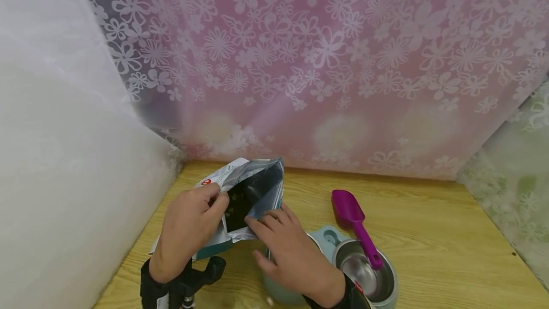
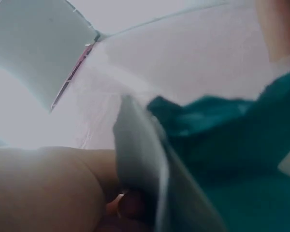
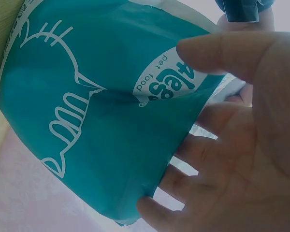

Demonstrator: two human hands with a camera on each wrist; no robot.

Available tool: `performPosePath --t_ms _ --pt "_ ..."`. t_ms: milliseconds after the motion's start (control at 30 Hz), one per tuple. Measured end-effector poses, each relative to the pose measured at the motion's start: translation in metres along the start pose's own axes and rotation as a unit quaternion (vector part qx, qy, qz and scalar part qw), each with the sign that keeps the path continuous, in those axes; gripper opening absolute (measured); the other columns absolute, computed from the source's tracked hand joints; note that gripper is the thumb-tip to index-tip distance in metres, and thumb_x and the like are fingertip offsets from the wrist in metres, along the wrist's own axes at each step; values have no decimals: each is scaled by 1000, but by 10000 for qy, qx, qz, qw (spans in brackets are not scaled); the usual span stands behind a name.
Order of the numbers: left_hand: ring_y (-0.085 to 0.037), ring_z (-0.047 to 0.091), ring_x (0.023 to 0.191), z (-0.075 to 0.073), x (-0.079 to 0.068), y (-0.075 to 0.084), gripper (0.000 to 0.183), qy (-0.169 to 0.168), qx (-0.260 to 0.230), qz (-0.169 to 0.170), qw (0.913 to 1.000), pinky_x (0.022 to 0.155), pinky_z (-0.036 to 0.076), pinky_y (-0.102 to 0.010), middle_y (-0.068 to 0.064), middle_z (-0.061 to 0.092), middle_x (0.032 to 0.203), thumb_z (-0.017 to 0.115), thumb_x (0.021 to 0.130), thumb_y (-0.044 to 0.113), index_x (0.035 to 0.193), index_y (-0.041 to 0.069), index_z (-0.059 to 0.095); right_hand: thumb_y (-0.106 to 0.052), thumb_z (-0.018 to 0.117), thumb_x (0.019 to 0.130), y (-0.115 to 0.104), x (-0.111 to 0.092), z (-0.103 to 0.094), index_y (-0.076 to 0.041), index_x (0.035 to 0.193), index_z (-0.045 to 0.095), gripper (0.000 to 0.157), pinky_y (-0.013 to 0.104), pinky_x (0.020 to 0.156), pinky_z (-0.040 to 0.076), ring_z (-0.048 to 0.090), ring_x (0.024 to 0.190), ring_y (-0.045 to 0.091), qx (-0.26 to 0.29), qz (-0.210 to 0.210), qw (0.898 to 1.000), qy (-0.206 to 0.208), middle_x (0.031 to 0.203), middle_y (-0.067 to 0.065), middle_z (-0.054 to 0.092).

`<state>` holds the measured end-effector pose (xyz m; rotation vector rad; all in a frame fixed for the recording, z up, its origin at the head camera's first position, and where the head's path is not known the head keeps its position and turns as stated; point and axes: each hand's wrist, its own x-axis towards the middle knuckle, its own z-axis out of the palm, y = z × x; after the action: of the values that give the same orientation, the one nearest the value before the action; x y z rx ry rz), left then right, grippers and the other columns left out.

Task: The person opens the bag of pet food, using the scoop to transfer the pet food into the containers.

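Note:
A pet food bag [image 1: 266, 185], teal with white panels and a silver lining, stands tilted with its mouth spread wide. Dark brown pieces [image 1: 233, 206] show deep inside it. My left hand [image 1: 186, 225] pinches the left side of the rim between thumb and curled fingers. At the near right edge, the fairly straight, spread fingers of my right hand [image 1: 296, 254] touch the rim. The right thumb [image 3: 222, 50] stands apart, in front of the bag's printed teal face. In the left wrist view, a pale fold of the bag [image 2: 140, 150] hides most of the left fingertips.
Right of the bag, a purple scoop [image 1: 348, 209] has its handle over a steel bowl [image 1: 356, 273]. A second container [image 1: 279, 292] beside it is mostly covered by my right hand. A light blue piece [image 1: 319, 237] links them. Flowered sheeting [image 1: 326, 108] closes off the wooden table's [image 1: 450, 232] back.

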<state>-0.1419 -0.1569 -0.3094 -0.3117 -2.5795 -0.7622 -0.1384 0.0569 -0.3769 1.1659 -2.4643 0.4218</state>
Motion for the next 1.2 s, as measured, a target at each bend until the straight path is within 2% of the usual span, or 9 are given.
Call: performPosePath --t_ms 133,233,367,533,900,1200 --pt "-12 34 41 1 0 2 37 -233 -70 -5 9997 42 29 -28 5 33 48 52 97 21 61 21 42 -33 64 91 -1 0 -2 -13 144 42 61 53 109 14 37 132 24 155 -145 9997 154 136 -2 48" --pt "-11 33 39 2 -1 3 38 -267 -65 56 9996 41 29 -26 6 33 48 52 97 20 61 21 41 -31 61 92 -5 2 -5 -11 144 41 59 52 110 12 32 137 21 367 -371 9981 339 143 -2 43" --pt "-8 33 39 4 -2 3 37 -248 -6 210 9995 41 29 -25 8 32 48 53 96 20 61 24 42 -27 60 92 -9 3 -7 -11 138 49 49 49 111 15 35 135 17 638 -665 9937 639 139 -3 47" --pt "-7 33 40 5 -2 3 38 -249 10 249 9994 41 29 -25 9 32 48 53 96 20 61 24 41 -24 62 90 -10 3 -9 -11 134 53 46 48 110 19 41 130 16 729 -742 9910 837 134 -2 50" --pt "-7 33 41 3 -1 3 38 -272 -11 243 9993 42 30 -26 8 33 48 52 97 26 60 24 42 -24 65 88 -10 4 -8 -11 134 52 50 45 108 25 46 121 12 681 -759 9915 812 128 -2 52" --pt "-7 32 41 6 -2 5 38 -303 21 329 9990 42 29 -25 10 32 48 53 97 25 60 26 41 -30 58 94 -10 -1 -11 -11 135 51 46 40 109 25 42 124 11 658 -554 9955 405 131 -5 49"
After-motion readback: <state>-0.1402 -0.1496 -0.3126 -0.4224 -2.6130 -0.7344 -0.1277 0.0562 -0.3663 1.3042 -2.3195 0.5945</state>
